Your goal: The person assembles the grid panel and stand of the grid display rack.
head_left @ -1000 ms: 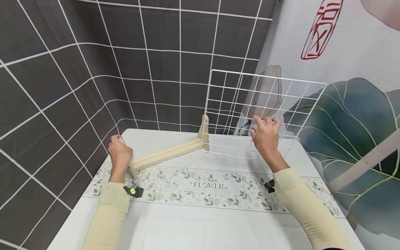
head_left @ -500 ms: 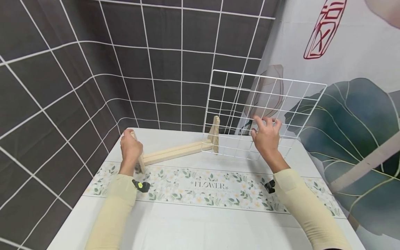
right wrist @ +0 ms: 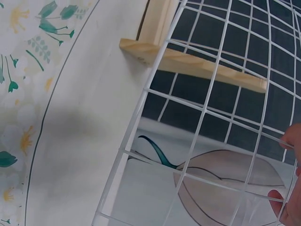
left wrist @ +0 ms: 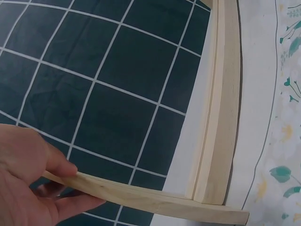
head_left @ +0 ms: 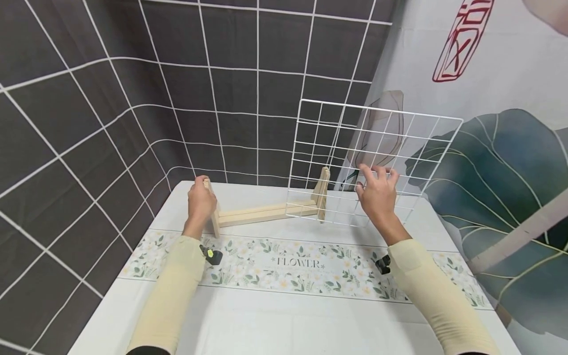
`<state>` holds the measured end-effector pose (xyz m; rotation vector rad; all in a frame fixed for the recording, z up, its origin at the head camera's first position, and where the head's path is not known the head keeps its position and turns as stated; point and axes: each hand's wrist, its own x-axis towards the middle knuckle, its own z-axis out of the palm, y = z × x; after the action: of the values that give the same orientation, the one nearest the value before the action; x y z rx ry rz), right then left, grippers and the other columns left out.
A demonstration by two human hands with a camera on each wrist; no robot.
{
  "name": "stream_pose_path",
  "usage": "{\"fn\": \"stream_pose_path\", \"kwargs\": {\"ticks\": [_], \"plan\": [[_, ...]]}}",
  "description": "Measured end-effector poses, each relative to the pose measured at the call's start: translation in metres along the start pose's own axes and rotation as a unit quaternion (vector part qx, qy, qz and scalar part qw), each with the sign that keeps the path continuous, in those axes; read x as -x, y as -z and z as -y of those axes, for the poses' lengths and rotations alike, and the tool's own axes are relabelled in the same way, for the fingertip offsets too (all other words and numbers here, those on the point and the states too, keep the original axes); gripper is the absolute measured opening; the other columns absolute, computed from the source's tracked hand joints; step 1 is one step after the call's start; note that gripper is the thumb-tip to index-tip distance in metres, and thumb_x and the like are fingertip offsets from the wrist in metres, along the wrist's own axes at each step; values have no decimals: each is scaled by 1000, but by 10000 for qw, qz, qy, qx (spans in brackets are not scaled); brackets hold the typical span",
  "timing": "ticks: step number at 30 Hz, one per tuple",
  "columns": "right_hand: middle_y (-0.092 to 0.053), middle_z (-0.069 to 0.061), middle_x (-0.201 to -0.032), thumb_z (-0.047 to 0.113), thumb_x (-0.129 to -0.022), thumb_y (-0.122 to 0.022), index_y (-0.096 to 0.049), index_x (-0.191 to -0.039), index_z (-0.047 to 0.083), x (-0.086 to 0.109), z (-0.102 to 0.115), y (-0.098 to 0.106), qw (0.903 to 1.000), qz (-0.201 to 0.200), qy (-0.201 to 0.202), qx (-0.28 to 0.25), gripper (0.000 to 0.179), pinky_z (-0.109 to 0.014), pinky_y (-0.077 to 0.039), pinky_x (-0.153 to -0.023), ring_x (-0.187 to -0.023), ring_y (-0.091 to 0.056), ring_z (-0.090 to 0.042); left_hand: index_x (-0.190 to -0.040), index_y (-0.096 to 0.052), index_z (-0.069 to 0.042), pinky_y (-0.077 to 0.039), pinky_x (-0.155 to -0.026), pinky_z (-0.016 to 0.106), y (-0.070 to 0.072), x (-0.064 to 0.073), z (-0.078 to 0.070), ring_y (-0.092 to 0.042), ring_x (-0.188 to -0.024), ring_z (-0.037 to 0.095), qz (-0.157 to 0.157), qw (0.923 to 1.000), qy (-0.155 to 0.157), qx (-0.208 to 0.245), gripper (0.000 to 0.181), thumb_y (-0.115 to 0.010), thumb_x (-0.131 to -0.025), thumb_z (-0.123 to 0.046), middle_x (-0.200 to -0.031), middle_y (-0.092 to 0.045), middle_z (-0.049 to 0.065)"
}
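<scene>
My left hand [head_left: 201, 199] pinches the upright left end piece [left wrist: 155, 201] of a pale wooden stand, thumb on one side and fingers on the other. The stand's long grooved bar [head_left: 266, 214] lies low along the white table. At its far end the right end piece [head_left: 322, 197] shows behind the mesh of a white wire grid panel [head_left: 381, 109]. My right hand [head_left: 378, 195] holds this panel upright, its fingers hooked at the wires. In the right wrist view the wires [right wrist: 205, 110] cross in front of the wooden end piece, and only fingertips of the hand show.
A floral strip [head_left: 297, 268] with the word FLOWER runs across the white table [head_left: 284, 320]. Dark cloth with white grid lines [head_left: 230, 88] hangs behind and at the left. A white cloth with large leaf prints [head_left: 501, 162] hangs on the right.
The left hand has slid the wooden stand rightward and slightly back, so its right end piece has passed farther behind the panel. The right hand and grid panel have stayed almost still.
</scene>
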<state>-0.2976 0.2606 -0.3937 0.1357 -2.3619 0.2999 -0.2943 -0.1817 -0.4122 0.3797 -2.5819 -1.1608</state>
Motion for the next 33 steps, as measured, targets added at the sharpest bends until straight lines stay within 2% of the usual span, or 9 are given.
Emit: {"fn": "stream_pose_path", "kwargs": {"ticks": [3,10,17,25,33], "plan": [[-58,-26,-129,9,-89,-73,-59,-135,14,0,1,0,10000,6,-3,0,48,-62,-57,-72,-130,-41,-52,-148,-41,-5,-45,-110,60,-4,-2,-2,-51,-132,50,29,10000,-63,25,58,-51,-91,4,-138,-53,33],[-58,-25,-129,10,-88,-74,-59,-134,14,0,-1,-1,10000,7,0,17,49,-63,-56,-77,-130,-42,-52,-149,-42,-5,-45,-110,60,-12,-7,-6,-52,-133,49,78,9996,-212,150,58,-51,-93,4,-139,-54,32],[-57,-25,-131,9,-88,-75,-58,-135,14,0,-1,-1,9999,79,-12,99,51,-64,-53,-86,-131,-41,-51,-150,-40,-5,-47,-109,58,-19,-12,-10,-54,-130,48,207,9992,-343,85,59,-50,-93,4,-136,-56,31],[-57,-25,-130,10,-87,-76,-59,-135,14,1,-3,-1,9999,11,71,98,51,-62,-56,-78,-130,-42,-52,-152,-41,-6,-47,-109,57,-28,-16,-20,-55,-130,47,367,9983,-455,38,60,-51,-93,3,-136,-56,31],[-58,-25,-129,10,-88,-74,-59,-134,14,1,-4,-2,9999,-49,147,75,49,-63,-54,-82,-128,-44,-53,-151,-43,-5,-48,-109,54,-37,-16,-30,-57,-129,46,417,9972,-619,-11,59,-52,-93,3,-136,-58,31]]}}
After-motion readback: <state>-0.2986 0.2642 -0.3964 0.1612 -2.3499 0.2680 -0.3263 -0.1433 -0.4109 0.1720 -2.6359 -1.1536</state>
